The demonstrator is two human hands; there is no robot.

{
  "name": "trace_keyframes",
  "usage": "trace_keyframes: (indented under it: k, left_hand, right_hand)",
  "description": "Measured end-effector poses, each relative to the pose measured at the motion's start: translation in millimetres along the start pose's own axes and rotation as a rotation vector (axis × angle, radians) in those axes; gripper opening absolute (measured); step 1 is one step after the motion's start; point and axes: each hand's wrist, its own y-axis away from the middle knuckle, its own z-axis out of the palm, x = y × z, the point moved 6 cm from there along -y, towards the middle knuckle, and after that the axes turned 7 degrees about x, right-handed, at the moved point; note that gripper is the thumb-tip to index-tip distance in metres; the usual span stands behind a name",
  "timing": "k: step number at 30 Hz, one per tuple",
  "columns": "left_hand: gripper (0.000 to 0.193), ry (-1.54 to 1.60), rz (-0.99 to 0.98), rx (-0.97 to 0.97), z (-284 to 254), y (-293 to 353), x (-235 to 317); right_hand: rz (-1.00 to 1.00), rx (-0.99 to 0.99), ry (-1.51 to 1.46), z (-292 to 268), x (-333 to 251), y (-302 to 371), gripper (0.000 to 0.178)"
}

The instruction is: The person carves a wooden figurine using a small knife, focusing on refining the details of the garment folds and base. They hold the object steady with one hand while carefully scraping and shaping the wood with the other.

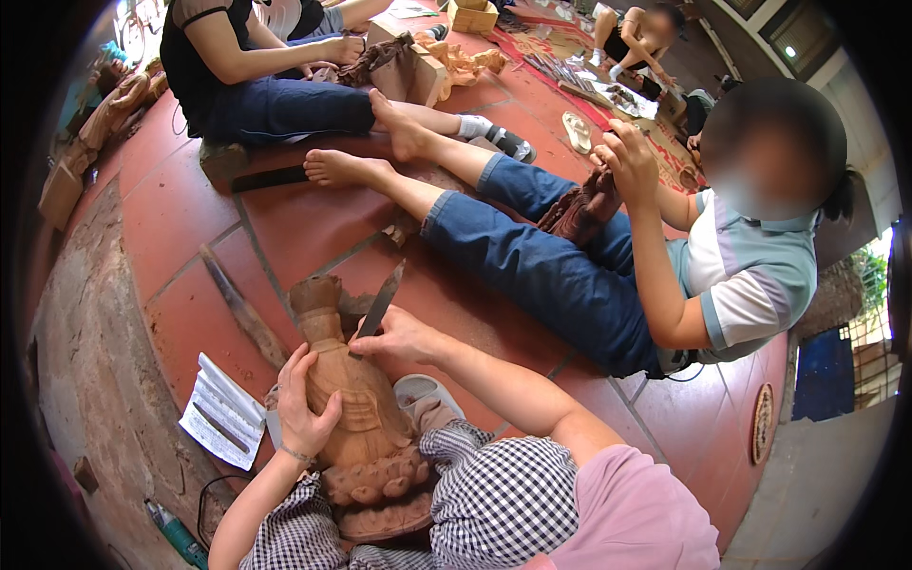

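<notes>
A brown wooden statue, with a rounded body and a bumpy lotus-like base, leans between my legs, its narrow top pointing away from me. My left hand grips its left side, thumb and fingers spread over the wood. Pinched in my right hand is a flat, dark carving blade. One pointed end rises up and away, while the lower end meets the statue's upper right side. My right fingertips rest close to the wood.
Left of the statue lie a long wooden stick and a printed paper with a thin blade on it. A green power tool sits lower left. A co-worker's legs stretch across the tiles ahead; another person sits beyond.
</notes>
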Motion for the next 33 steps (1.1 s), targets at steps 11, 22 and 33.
trace_keyframes:
  k: [11, 22, 33]
  left_hand:
    - [0.066, -0.018, 0.008, 0.000, -2, -1, 2]
    - [0.066, -0.018, 0.012, 0.000, -2, 0, 0]
    - [0.065, 0.018, 0.013, -0.049, 0, 2, -10]
  right_hand:
    - [-0.075, -0.005, 0.128, 3, 2, 1, 0.020]
    - [-0.084, -0.020, 0.153, -1, -22, 3, 0.020]
    - [0.055, -0.056, -0.025, -4, 2, 3, 0.025]
